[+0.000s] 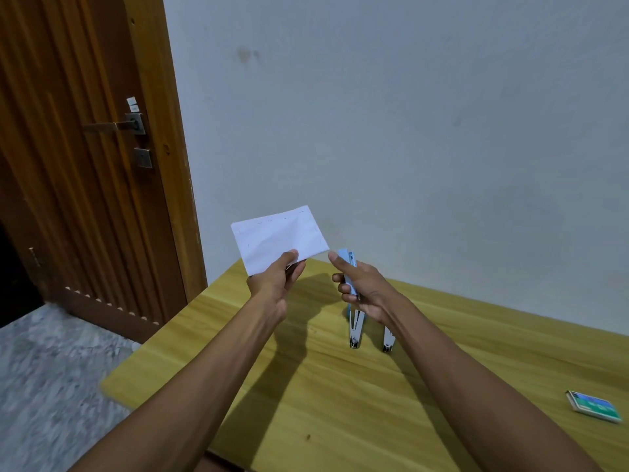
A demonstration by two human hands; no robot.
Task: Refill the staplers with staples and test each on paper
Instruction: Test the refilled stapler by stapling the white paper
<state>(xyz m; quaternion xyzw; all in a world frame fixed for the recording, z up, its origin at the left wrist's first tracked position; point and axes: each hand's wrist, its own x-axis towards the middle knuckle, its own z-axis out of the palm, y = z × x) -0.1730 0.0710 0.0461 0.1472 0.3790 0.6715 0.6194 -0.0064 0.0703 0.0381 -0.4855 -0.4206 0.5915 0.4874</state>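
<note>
My left hand (276,284) pinches the lower edge of a folded white paper (279,238), held up above the far end of the table. Several small staple marks dot the paper's top edge. My right hand (362,288) grips a light blue stapler (350,267), its nose pointing up close to the paper's right corner without touching it. Below my right hand, two more staplers lie on the wooden table (340,403): one (355,330) shows its metal rail, the other (388,338) is partly hidden by my wrist.
A small green and white staple box (594,406) lies at the right side of the table. A grey wall stands right behind the table. A brown wooden door (85,165) is to the left, with speckled grey floor (51,386) below it.
</note>
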